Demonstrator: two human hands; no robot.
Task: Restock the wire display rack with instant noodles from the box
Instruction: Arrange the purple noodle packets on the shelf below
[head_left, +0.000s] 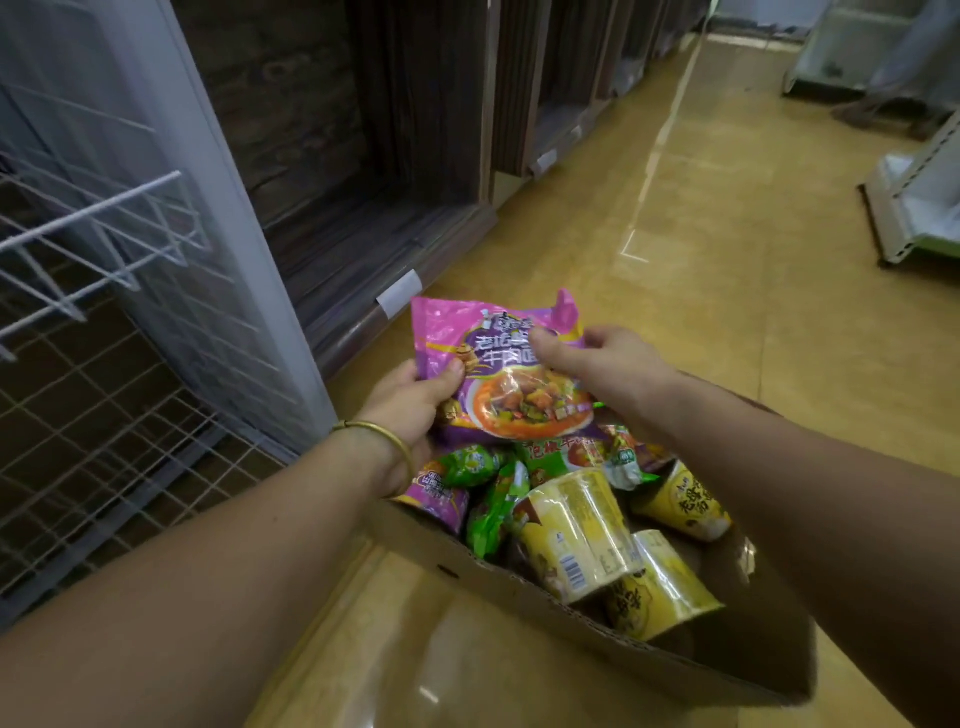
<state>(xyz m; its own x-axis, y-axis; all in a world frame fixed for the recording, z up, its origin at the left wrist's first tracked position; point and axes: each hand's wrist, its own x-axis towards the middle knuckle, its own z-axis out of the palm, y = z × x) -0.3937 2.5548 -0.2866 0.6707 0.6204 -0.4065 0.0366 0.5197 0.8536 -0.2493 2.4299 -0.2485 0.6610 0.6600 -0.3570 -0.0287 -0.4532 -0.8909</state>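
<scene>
My left grip (410, 408) pinches the pink-purple plastic noodle packet (506, 387) at its nine o'clock edge, my right grip (597, 361) its two o'clock corner, over the brown cardboard box (519, 590). Likely light, crinkly, slippery: hold edges.

Two bare forearms show, the left forearm (208, 561) coming in from 7 o'clock and the right forearm (805, 493) from 4 o'clock. A thin, plain gold-coloured bangle (400, 448) circles the left wrist, just behind the left grip (415, 400), and shines faintly.
</scene>
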